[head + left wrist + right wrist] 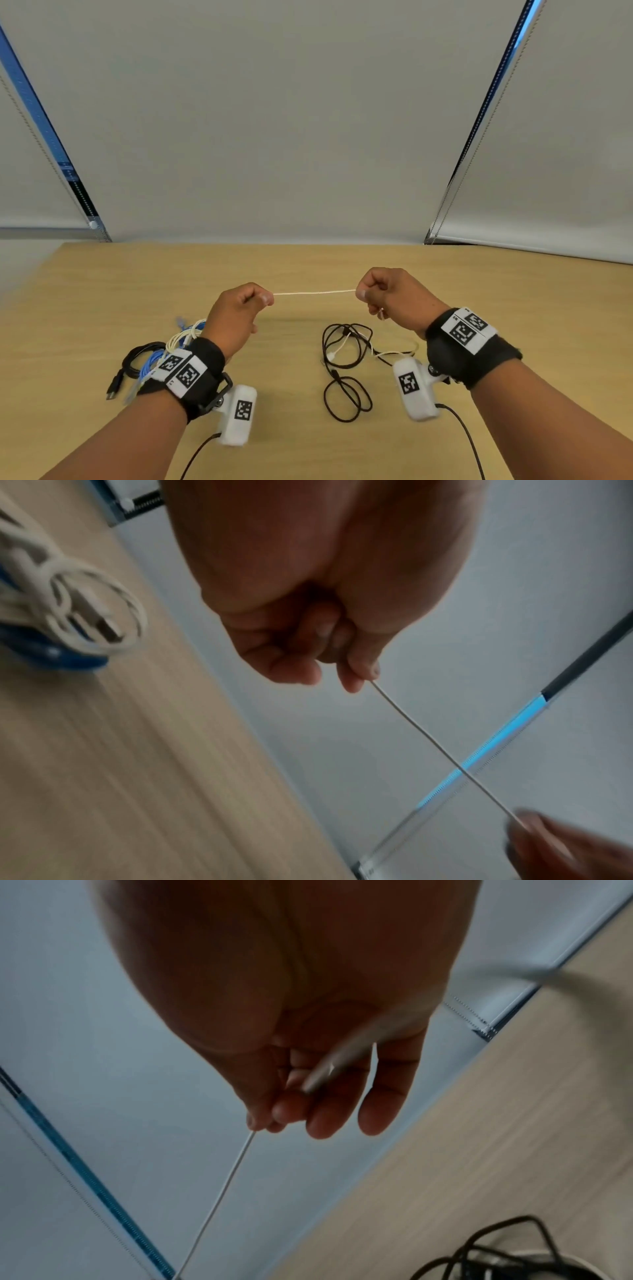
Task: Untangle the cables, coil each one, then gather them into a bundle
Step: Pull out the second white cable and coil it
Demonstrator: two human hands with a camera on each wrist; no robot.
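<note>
A thin white cable (314, 293) runs taut between my two hands above the wooden table (102, 284). My left hand (263, 298) pinches its left end between thumb and forefinger; the same pinch shows in the left wrist view (365, 679). My right hand (363, 294) pinches the other side, and the cable's slack (342, 1058) passes through the palm and trails down to the table. A loose black cable (346, 373) lies tangled with that white slack under my right wrist. Coiled white (186, 334), blue (150, 365) and black (137, 356) cables lie by my left wrist.
The table's far edge meets a wall of grey roller blinds (274, 120). Black camera leads (469, 438) hang from both wrist units towards me. Bare tabletop lies between and beyond the hands.
</note>
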